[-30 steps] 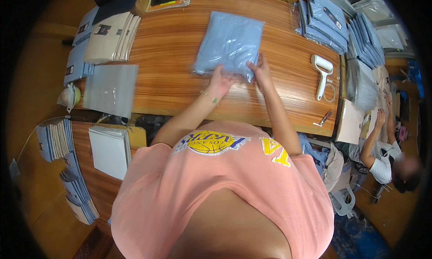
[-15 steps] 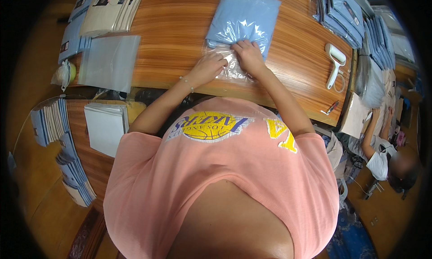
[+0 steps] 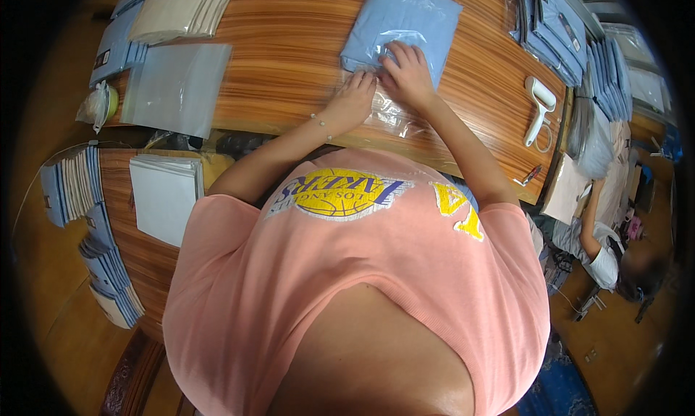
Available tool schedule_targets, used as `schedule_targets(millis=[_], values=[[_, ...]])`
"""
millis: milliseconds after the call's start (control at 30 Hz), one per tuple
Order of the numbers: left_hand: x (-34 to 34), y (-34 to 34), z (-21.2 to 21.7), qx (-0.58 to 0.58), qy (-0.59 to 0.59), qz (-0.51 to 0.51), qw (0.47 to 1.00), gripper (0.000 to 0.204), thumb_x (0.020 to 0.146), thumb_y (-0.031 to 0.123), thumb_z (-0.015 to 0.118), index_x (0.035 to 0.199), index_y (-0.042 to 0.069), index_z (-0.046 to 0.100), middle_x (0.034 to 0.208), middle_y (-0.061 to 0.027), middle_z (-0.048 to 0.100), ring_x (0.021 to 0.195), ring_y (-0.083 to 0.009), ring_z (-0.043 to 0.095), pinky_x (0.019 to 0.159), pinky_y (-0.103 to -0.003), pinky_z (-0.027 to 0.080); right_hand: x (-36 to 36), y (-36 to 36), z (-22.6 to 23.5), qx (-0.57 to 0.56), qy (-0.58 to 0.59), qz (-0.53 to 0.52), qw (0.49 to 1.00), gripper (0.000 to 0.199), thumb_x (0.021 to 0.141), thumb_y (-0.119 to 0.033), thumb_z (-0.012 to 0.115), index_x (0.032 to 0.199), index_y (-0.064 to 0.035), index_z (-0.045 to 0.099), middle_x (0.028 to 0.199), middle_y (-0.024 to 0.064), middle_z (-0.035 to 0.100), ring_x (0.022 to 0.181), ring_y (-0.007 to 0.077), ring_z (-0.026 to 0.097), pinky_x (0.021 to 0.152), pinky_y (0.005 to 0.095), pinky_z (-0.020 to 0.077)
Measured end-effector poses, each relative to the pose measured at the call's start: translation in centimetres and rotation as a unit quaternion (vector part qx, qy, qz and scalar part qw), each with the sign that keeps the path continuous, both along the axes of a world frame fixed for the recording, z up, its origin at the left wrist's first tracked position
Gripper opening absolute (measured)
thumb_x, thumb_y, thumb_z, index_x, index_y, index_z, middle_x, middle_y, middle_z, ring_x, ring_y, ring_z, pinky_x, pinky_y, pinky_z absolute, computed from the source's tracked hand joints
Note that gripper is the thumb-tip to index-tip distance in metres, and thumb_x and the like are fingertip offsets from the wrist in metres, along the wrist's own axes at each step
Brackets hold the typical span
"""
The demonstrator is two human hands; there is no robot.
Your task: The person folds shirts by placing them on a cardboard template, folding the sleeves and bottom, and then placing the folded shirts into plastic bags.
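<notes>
A folded light blue cloth item [image 3: 405,18] lies flat on the table inside a clear plastic bag. The bag's loose, unfilled end [image 3: 397,116] stretches toward me, wrinkled and shiny. My left hand [image 3: 355,99] is at the near left corner of the blue fold, fingers drawn together on the plastic bag; its thumb is partly hidden. Beside it my right hand [image 3: 409,76] rests on the near edge of the bagged cloth, with its fingers bent and a little apart on the plastic.
Flat translucent bags [image 3: 177,90] lie at the left, below cream folded packs [image 3: 181,11]. A white lint roller [image 3: 539,112] and small snips [image 3: 532,175] are at the right edge, near stacked blue packs [image 3: 554,32]. White sheets [image 3: 166,195] sit on the side table; another person [image 3: 601,260] works at far right.
My right hand has slid farther up onto the blue fold and its fingers have spread. The left hand has moved up to the fold's near edge. The whole view has shifted slightly.
</notes>
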State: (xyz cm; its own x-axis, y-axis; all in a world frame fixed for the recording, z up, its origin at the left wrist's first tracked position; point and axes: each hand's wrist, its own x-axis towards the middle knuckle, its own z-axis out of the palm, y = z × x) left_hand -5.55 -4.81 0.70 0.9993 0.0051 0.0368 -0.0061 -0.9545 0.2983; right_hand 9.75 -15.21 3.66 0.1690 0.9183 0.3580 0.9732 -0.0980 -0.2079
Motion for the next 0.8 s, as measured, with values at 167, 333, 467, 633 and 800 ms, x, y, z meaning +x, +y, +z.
schedule_targets(millis=[167, 333, 467, 633, 800], values=[[0.4, -0.3, 1.8, -0.103, -0.043, 0.036, 0.993, 0.057, 0.077, 0.012, 0.058, 0.127, -0.004, 0.035, 0.127, -0.0222, 0.038, 0.116, -0.0377, 0.038, 0.099, -0.043, 0.035, -0.4, -1.0, 0.4, -0.037, -0.013, -0.008, 0.999, 0.040, 0.075, -0.015, 0.060, 0.113, -0.0123, 0.049, 0.120, 0.0128, 0.048, 0.116, 0.0310, 0.041, 0.094, 0.0511, 0.0310], [0.7, -0.6, 2.7, -0.081, -0.051, 0.041, 0.995, 0.058, 0.076, 0.011, 0.060, 0.127, -0.003, 0.037, 0.127, -0.0210, 0.039, 0.107, -0.0345, 0.043, 0.093, -0.042, 0.039, 1.0, -0.4, 0.2, -0.073, -0.003, -0.050, 0.996, 0.043, 0.076, -0.016, 0.060, 0.118, -0.0128, 0.048, 0.122, 0.0123, 0.047, 0.118, 0.0306, 0.040, 0.095, 0.0510, 0.0316], [0.5, -0.4, 0.6, 0.026, -0.062, 0.013, 0.998, 0.054, 0.074, 0.012, 0.058, 0.124, -0.004, 0.043, 0.126, -0.0200, 0.041, 0.107, -0.0316, 0.044, 0.094, -0.041, 0.039, 1.3, -0.3, 0.4, -0.098, -0.021, -0.028, 0.995, 0.042, 0.077, -0.016, 0.060, 0.117, -0.0119, 0.048, 0.121, 0.0130, 0.048, 0.117, 0.0309, 0.043, 0.092, 0.0498, 0.0367], [0.6, -0.8, 0.2, 0.060, -0.051, -0.008, 0.997, 0.055, 0.072, 0.016, 0.055, 0.121, -0.006, 0.045, 0.126, -0.0203, 0.042, 0.110, -0.0327, 0.042, 0.099, -0.042, 0.034, 1.5, 0.2, 0.4, -0.111, -0.082, 0.018, 0.990, 0.042, 0.075, -0.016, 0.061, 0.115, -0.0119, 0.048, 0.117, 0.0122, 0.052, 0.108, 0.0297, 0.052, 0.077, 0.0423, 0.0498], [1.6, -0.3, -0.3, 0.086, -0.097, -0.010, 0.992, 0.050, 0.074, 0.019, 0.056, 0.116, -0.006, 0.047, 0.120, -0.0209, 0.043, 0.113, -0.0364, 0.039, 0.099, -0.046, 0.031, 2.0, 0.7, 1.5, -0.140, -0.014, 0.030, 0.990, 0.037, 0.075, -0.015, 0.061, 0.110, -0.0118, 0.050, 0.111, 0.0095, 0.056, 0.098, 0.0272, 0.059, 0.069, 0.0373, 0.0530]])
